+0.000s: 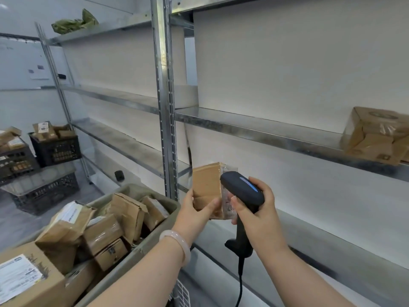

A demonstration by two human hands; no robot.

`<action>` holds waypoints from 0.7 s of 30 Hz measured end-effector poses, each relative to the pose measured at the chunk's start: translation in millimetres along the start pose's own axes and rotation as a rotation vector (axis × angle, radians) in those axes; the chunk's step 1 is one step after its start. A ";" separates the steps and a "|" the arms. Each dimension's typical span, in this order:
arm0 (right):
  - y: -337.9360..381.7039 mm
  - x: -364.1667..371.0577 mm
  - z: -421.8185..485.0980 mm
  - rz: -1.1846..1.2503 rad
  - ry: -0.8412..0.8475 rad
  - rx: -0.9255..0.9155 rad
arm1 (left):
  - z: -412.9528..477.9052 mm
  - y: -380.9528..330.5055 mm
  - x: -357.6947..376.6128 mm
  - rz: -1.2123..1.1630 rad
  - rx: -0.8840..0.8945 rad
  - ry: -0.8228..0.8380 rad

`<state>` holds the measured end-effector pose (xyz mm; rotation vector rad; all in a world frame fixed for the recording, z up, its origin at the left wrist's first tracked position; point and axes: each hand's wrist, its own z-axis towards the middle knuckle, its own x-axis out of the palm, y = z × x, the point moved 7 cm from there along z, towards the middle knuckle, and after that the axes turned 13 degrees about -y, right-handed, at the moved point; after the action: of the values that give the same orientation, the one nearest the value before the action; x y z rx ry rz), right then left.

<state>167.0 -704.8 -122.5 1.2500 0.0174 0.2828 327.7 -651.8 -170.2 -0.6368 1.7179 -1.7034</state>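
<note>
The left hand (194, 210) grips a small brown cardboard parcel (207, 187) upright, with the thumb across its front and the fingers curled behind; the parcel is just beside the right hand (260, 209). The right hand is wrapped round the handle of a black barcode scanner (242, 189), whose head overlaps the parcel's right edge. Both are held before the metal shelving (265, 129), up and right of a grey bin (155, 237) of parcels.

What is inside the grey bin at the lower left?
Brown cardboard parcels fill the grey bin, some taped, one bearing a white label. They pile up to its rim. The bin's floor and any parcels lower down are covered.
</note>
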 end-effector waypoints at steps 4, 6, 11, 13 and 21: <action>-2.7 -7.4 1.7 0.002 0.012 0.004 | -4.7 12.9 9.9 -0.097 -0.101 0.028; -4.7 -21.2 8.1 -0.004 -0.062 0.008 | -6.2 19.7 12.1 -0.163 -0.187 0.062; -14.1 -39.1 11.8 -0.040 -0.093 0.035 | -12.6 31.3 20.3 -0.220 -0.250 0.116; -17.7 -40.1 9.4 -0.041 -0.080 0.040 | -15.0 29.0 23.8 -0.205 -0.224 0.130; -23.8 -47.3 5.2 -0.064 -0.048 0.016 | -16.5 31.6 23.8 -0.237 -0.212 0.115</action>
<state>127.1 -726.8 -149.7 1.2690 0.0178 0.1975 302.3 -656.1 -204.5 -0.8844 1.9879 -1.7590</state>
